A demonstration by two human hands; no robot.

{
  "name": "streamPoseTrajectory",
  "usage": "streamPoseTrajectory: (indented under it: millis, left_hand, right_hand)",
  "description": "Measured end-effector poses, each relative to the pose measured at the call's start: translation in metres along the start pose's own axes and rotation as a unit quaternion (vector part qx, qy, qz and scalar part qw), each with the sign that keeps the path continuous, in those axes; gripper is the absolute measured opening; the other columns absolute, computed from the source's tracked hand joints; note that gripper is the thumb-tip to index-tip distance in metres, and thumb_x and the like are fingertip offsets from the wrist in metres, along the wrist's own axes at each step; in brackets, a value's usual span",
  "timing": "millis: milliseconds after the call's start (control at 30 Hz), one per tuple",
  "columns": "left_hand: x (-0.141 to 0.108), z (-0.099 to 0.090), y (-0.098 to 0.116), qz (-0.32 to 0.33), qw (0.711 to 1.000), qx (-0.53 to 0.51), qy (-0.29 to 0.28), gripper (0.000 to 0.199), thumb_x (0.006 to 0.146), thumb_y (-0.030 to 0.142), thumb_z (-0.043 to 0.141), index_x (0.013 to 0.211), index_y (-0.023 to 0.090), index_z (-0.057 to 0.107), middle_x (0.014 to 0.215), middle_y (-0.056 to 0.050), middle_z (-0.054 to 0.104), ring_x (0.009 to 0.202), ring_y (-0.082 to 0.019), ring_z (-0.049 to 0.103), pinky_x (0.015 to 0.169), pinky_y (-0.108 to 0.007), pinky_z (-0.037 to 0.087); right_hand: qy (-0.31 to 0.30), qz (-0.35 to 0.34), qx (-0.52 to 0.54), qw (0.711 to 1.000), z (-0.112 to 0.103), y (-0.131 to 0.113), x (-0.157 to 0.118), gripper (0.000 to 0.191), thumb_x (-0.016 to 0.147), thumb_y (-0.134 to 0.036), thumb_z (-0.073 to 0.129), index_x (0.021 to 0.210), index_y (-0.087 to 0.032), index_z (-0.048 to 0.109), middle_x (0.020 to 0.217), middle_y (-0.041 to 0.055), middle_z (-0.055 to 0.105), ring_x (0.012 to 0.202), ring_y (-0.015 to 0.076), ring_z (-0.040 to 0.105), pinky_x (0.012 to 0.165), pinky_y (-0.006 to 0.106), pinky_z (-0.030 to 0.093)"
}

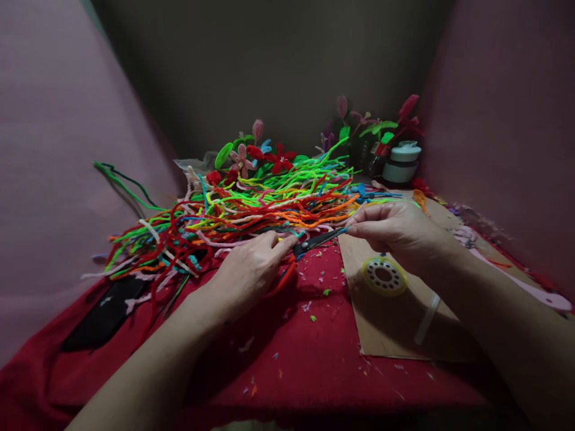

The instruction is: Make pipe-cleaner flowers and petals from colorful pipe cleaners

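My left hand (254, 266) is closed round the handles of a pair of scissors (314, 242), whose dark blades point right. Red-orange handle parts show below the fingers. At the blade tips my right hand (393, 230) pinches a small blue piece (344, 230), and a thin pale strand rises near its fingertips. Whether the blades are closed on the blue piece is too small to tell. Just behind both hands lies a big pile of colourful fuzzy stems (269, 206), green, red, orange, white and pink.
A cardboard sheet (372, 323) under my right arm bears a yellow tape roll (384, 275) and a pale stick (426, 319). Scraps dot the red cloth (287, 383). A black flat object (105, 314) lies left. Fuzzy flowers (281, 158) and a lidded jar (401, 163) stand behind.
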State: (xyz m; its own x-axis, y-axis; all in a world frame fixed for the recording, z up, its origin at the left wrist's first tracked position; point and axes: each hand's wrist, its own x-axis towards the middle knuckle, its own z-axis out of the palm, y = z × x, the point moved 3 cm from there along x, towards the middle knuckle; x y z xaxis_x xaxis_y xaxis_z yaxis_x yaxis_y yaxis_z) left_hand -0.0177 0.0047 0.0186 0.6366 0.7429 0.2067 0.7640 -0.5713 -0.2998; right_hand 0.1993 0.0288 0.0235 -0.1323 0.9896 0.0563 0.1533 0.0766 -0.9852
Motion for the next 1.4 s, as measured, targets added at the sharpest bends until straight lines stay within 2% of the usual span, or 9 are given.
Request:
streamPoseTrajectory:
  millis: [100, 233, 333, 467, 833, 1233, 1300, 1400]
  left_hand:
    - [0.000, 0.000, 0.000, 0.006, 1.000, -0.021, 0.011, 0.041, 0.085, 0.012, 0.035, 0.125, 0.017, 0.044, 0.097, -0.010, 0.058, 0.075, -0.016, 0.057, 0.059, -0.026, 0.046]
    - [0.000, 0.002, 0.001, 0.029, 0.996, -0.068, 0.047, 0.037, 0.087, 0.012, 0.033, 0.122, 0.016, 0.045, 0.113, -0.012, 0.057, 0.093, -0.020, 0.059, 0.071, -0.030, 0.051]
    - [-0.002, 0.004, 0.001, 0.039, 0.993, -0.093, 0.068, 0.037, 0.087, 0.014, 0.034, 0.123, 0.017, 0.042, 0.118, -0.012, 0.055, 0.097, -0.019, 0.059, 0.073, -0.030, 0.052]
    - [-0.003, 0.008, 0.002, 0.026, 0.993, -0.107, 0.045, 0.036, 0.087, 0.014, 0.035, 0.123, 0.018, 0.043, 0.112, -0.012, 0.057, 0.094, -0.019, 0.060, 0.071, -0.029, 0.053]
    - [0.002, 0.007, 0.008, -0.001, 0.996, -0.087, 0.004, 0.037, 0.089, 0.019, 0.031, 0.125, 0.015, 0.042, 0.110, -0.015, 0.055, 0.094, -0.023, 0.059, 0.076, -0.040, 0.053]
    - [0.000, 0.006, 0.012, 0.008, 0.992, -0.123, -0.013, 0.042, 0.085, 0.009, 0.032, 0.126, 0.015, 0.040, 0.112, -0.014, 0.053, 0.098, -0.020, 0.057, 0.078, -0.034, 0.051]
    - [0.000, 0.004, 0.012, 0.000, 0.991, -0.130, 0.000, 0.040, 0.086, 0.011, 0.032, 0.125, 0.015, 0.042, 0.111, -0.013, 0.054, 0.094, -0.020, 0.058, 0.076, -0.033, 0.051]
    - [0.001, 0.002, 0.004, -0.053, 0.989, -0.132, 0.045, 0.036, 0.088, 0.015, 0.030, 0.121, 0.014, 0.046, 0.105, -0.013, 0.057, 0.088, -0.019, 0.059, 0.074, -0.034, 0.051]
  right_hand:
    - [-0.009, 0.010, 0.014, 1.000, -0.001, 0.002, 0.000, 0.010, 0.063, -0.025, 0.067, 0.056, -0.020, 0.061, 0.044, -0.0043, 0.036, 0.039, 0.0061, 0.023, 0.042, 0.028, 0.011]
    - [-0.017, 0.018, 0.028, 0.999, -0.001, 0.003, 0.001, 0.010, 0.062, -0.025, 0.069, 0.058, -0.019, 0.062, 0.044, -0.0041, 0.036, 0.040, 0.0058, 0.023, 0.042, 0.028, 0.009]
    - [-0.020, 0.021, 0.042, 0.999, -0.002, 0.003, 0.001, 0.011, 0.063, -0.024, 0.068, 0.057, -0.019, 0.060, 0.043, -0.0046, 0.035, 0.040, 0.0054, 0.022, 0.042, 0.028, 0.009]
    - [-0.027, 0.024, 0.067, 0.997, 0.000, 0.004, 0.000, 0.015, 0.063, -0.024, 0.068, 0.055, -0.018, 0.057, 0.042, -0.0054, 0.033, 0.039, 0.0047, 0.021, 0.042, 0.027, 0.008]
    - [-0.037, 0.027, 0.080, 0.996, 0.001, 0.005, 0.000, 0.013, 0.062, -0.022, 0.068, 0.055, -0.017, 0.059, 0.043, -0.0050, 0.035, 0.038, 0.0036, 0.021, 0.041, 0.026, 0.008]
    - [-0.076, 0.047, 0.103, 0.991, 0.009, 0.010, 0.000, 0.013, 0.062, -0.021, 0.067, 0.057, -0.016, 0.056, 0.040, -0.0076, 0.032, 0.037, 0.0034, 0.019, 0.041, 0.025, 0.008]
    - [-0.066, 0.034, 0.082, 0.994, 0.010, 0.008, -0.002, 0.012, 0.062, -0.022, 0.067, 0.057, -0.016, 0.058, 0.041, -0.0071, 0.033, 0.038, 0.0040, 0.020, 0.041, 0.026, 0.009]
    - [0.004, -0.003, 0.029, 1.000, 0.004, 0.002, -0.003, 0.013, 0.064, -0.025, 0.068, 0.058, -0.016, 0.061, 0.044, -0.0052, 0.039, 0.040, 0.0049, 0.025, 0.041, 0.025, 0.013]
